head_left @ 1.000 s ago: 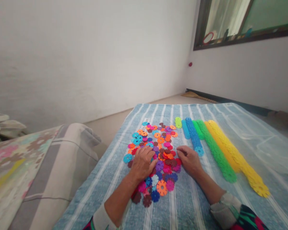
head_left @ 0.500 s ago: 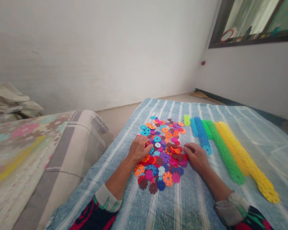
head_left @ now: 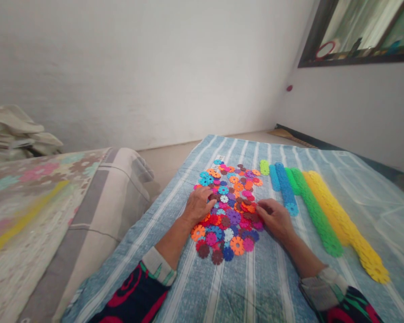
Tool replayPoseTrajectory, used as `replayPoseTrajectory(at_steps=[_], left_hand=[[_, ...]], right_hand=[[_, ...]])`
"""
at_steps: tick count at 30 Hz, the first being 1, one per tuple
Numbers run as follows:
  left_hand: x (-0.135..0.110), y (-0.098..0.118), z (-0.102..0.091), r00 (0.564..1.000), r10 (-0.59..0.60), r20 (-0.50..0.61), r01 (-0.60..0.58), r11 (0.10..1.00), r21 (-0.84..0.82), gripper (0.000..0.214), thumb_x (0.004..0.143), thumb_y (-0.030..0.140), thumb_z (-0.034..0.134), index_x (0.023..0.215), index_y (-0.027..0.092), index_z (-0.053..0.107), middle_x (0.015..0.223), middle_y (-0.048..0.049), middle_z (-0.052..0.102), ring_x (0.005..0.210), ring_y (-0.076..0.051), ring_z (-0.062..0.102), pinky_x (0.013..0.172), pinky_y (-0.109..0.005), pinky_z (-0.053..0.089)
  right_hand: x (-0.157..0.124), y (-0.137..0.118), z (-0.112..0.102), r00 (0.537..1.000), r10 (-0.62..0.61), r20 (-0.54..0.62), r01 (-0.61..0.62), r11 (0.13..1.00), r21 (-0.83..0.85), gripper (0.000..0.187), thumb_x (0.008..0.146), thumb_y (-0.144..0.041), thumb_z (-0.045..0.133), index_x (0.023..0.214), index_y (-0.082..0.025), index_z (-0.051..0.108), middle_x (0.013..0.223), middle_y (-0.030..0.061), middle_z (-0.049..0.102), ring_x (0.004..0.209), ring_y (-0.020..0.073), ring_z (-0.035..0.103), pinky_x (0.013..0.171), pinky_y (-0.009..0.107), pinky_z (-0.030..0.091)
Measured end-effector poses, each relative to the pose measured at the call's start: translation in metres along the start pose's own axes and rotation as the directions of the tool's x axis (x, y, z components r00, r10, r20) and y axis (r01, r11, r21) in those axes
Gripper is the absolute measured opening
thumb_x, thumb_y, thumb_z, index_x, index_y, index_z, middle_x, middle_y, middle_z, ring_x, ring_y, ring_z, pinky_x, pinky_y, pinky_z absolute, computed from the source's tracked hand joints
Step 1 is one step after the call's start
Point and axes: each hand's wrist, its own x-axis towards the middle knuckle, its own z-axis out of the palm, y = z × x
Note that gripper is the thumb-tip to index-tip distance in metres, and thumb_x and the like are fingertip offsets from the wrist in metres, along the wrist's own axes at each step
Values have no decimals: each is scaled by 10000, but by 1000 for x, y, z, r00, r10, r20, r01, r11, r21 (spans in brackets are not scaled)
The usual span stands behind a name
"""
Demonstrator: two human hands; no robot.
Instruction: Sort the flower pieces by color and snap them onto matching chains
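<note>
A pile of flower-shaped plastic discs [head_left: 234,217] in orange, red, purple, blue, brown and white is spread on the striped blue cloth [head_left: 235,291]. My left hand [head_left: 198,205] rests on the pile's left edge, thumb and fingers apart, beside a brown disc [head_left: 215,196]. At the right edge my right hand [head_left: 275,217] has its fingertips closed together against red and brown discs; what lies between them is hidden. Right of the pile lie overlapping rows of discs: lime [head_left: 264,167], blue [head_left: 284,184], green [head_left: 311,206] and yellow [head_left: 346,224].
A transparent plastic sheet or bag [head_left: 373,202] lies beyond the yellow rows. On the left is another covered surface [head_left: 97,211], with a yellow strip [head_left: 30,215] on it. A white wall [head_left: 138,76] rises behind, with a window [head_left: 363,36] at upper right.
The view has shifted slightly. My left hand has moved a little inward over the pile, and a brown disc shows at its fingertips. My right hand remains at the right edge.
</note>
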Motion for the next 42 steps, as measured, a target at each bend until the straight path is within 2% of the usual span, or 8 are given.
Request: replayPoseTrajectory(at_steps=[6, 15, 23, 28, 31, 37, 39, 42], left_hand=[[-1, -4, 0, 999, -14, -36, 11, 996, -85, 92, 780, 209, 551, 844, 178, 610, 884, -58, 654, 850, -190, 599, 806, -320, 481], [-2, -14, 3, 990, -115, -82, 97, 975, -201, 254, 746, 158, 503, 942, 193, 661, 942, -37, 698, 886, -179, 630, 837, -296, 495], [-2, -11, -1, 993, -101, -59, 89, 979, -182, 275, 734, 126, 477, 925, 201, 661, 930, -34, 697, 886, -179, 633, 841, -301, 500], [-1, -12, 4, 993, -105, -57, 96, 985, -147, 268, 742, 118, 486, 935, 203, 652, 961, -38, 691, 919, -177, 627, 863, -296, 492], [-1, -13, 6, 993, -105, -53, 97, 987, -131, 250, 752, 121, 488, 927, 194, 651, 969, -48, 688, 932, -180, 624, 877, -299, 486], [-1, -13, 7, 993, -108, -57, 99, 986, -136, 239, 765, 132, 497, 937, 194, 651, 981, -46, 687, 944, -181, 622, 885, -301, 486], [-1, -13, 7, 992, -109, -59, 99, 984, -146, 251, 761, 128, 500, 949, 199, 652, 983, -42, 688, 945, -180, 622, 888, -304, 488], [-1, -13, 7, 993, -107, -58, 97, 983, -154, 274, 756, 124, 504, 970, 209, 653, 996, -37, 689, 956, -179, 621, 898, -310, 487]], right_hand=[[-1, 0, 0, 997, -71, 10, 72, 995, -76, 216, 829, -354, 537, 812, -181, 664, 783, 54, 654, 749, 198, 594, 683, 313, 448], [-7, -10, 1, 954, -292, 70, 298, 949, -103, 255, 836, -391, 599, 966, -180, 662, 916, 85, 674, 856, 216, 603, 768, 343, 478], [-13, -47, 13, 808, -536, 246, 581, 794, -178, 343, 843, -414, 600, 1120, -217, 653, 1273, 115, 570, 1205, 293, 463, 996, 481, 377], [-20, -81, 39, 721, -541, 433, 656, 734, -173, 450, 858, -568, 528, 1205, -297, 619, 1412, 100, 453, 1315, 340, 343, 1032, 543, 301], [-16, -86, 49, 750, -478, 457, 625, 739, -252, 453, 887, -576, 468, 1214, -299, 613, 1421, 112, 439, 1327, 350, 327, 1032, 565, 280], [-3, -71, 48, 874, -360, 326, 476, 764, -435, 431, 909, -513, 467, 1155, -208, 646, 1350, 156, 493, 1284, 343, 372, 1025, 528, 312], [-4, -72, 48, 866, -382, 322, 492, 763, -419, 449, 904, -525, 470, 1180, -213, 637, 1370, 161, 470, 1295, 351, 356, 1024, 528, 309], [-9, -80, 51, 785, -471, 403, 600, 739, -306, 451, 891, -566, 467, 1214, -292, 621, 1409, 123, 440, 1319, 345, 329, 1027, 529, 301]])
